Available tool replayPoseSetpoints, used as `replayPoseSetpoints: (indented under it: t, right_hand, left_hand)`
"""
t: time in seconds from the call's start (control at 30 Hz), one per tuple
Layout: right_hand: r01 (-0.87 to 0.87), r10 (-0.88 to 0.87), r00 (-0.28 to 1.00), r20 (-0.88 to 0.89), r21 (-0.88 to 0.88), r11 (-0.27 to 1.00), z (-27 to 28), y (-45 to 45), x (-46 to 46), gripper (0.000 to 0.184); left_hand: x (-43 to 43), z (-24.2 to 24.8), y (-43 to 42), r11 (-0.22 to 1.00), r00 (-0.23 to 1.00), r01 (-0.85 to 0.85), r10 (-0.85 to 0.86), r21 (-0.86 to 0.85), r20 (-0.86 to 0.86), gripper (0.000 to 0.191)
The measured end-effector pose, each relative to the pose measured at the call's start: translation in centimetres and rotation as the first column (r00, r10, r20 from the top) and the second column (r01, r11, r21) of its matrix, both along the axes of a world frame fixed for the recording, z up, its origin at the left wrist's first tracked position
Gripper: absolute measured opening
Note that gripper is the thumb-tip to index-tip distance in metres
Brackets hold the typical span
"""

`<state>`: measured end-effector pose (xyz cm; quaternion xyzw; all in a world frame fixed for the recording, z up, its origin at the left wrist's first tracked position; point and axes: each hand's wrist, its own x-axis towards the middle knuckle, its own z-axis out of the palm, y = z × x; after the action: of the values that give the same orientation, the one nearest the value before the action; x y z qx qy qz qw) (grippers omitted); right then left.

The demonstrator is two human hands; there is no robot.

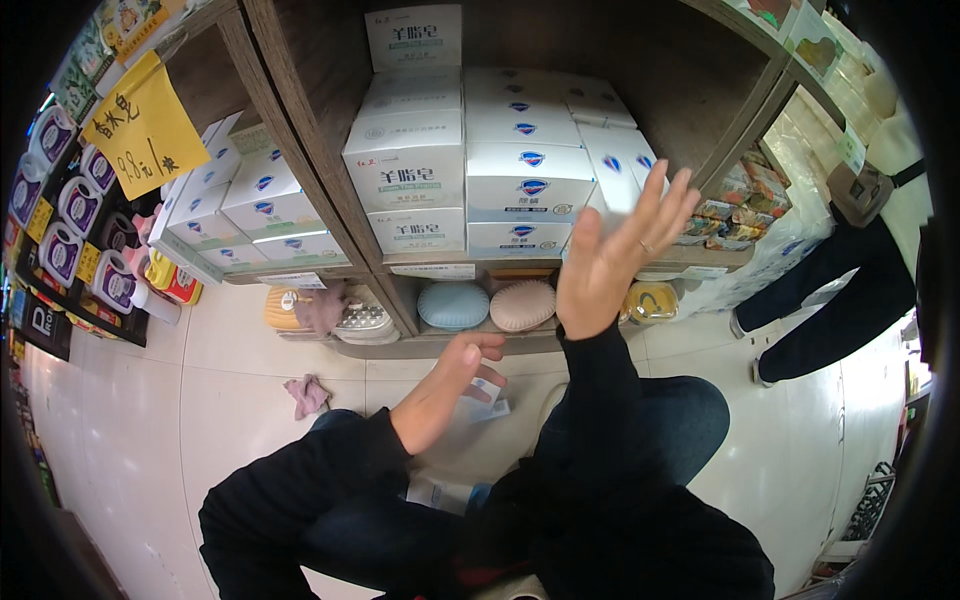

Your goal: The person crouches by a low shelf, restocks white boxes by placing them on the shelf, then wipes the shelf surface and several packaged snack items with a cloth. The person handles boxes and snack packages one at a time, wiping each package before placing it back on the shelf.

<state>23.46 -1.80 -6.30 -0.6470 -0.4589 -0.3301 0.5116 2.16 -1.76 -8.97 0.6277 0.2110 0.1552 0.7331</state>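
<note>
My right hand point(616, 259) is raised at the front of a wooden shelf, fingers extended and nothing in its grip. It covers part of the white Safeguard soap boxes point(529, 180), stacked in the compartment's middle and right. On their left stands a column of white cartons point(405, 174) with green print, one upright on top. Lower down, my left hand point(442, 386) hovers over the floor with its fingers loosely bent and apart. Behind its fingertips shows a small white box point(489, 405) with a blue logo, partly hidden. Whether the fingers touch that box is unclear.
Below, a blue soap case point(453, 306) and a pink soap case point(523, 306) sit on the bottom ledge. A pink cloth point(306, 396) lies on the tiles. More soap boxes point(262, 202) fill the left compartment. Another person's legs point(832, 300) stand at right.
</note>
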Motion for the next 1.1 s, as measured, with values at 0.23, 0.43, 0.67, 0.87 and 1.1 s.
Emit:
replayPoseSetpoints:
  t: [0.23, 0.43, 0.67, 0.87, 1.1]
  right_hand:
    - [0.012, -0.011, 0.999, 0.032, -0.037, 0.999, -0.2, 0.4, 0.6, 0.079]
    - [-0.293, 0.341, 0.906, -0.251, 0.211, 0.933, -9.8, -3.9, -1.9, 0.056]
    - [-0.417, -0.05, 0.862, -0.504, -0.762, 0.495, -30.7, -6.6, -7.0, 0.071]
    - [-0.412, -0.137, 0.908, -0.396, -0.903, -0.12, -39.3, -6.9, -6.3, 0.087]
    - [-0.617, 0.132, 0.784, -0.606, -0.738, 0.273, -40.8, -9.4, -5.1, 0.055]
  left_hand:
    - [-0.4, -0.4, -0.1, 0.999, 0.999, 0.024, -0.025, -0.029, -0.024, 0.063]
    - [-1.0, 0.0, 0.5, 0.999, 0.997, 0.039, -0.04, -0.014, -0.071, 0.061]
    - [-3.3, 1.0, 3.7, 0.984, 0.979, -0.177, 0.178, 0.017, -0.103, 0.053]
    - [-5.4, -0.3, 3.9, 0.997, 0.951, -0.077, 0.065, -0.027, -0.302, 0.043]
    - [-7.6, -2.2, 4.3, 0.997, 0.903, 0.017, -0.047, -0.074, -0.427, 0.038]
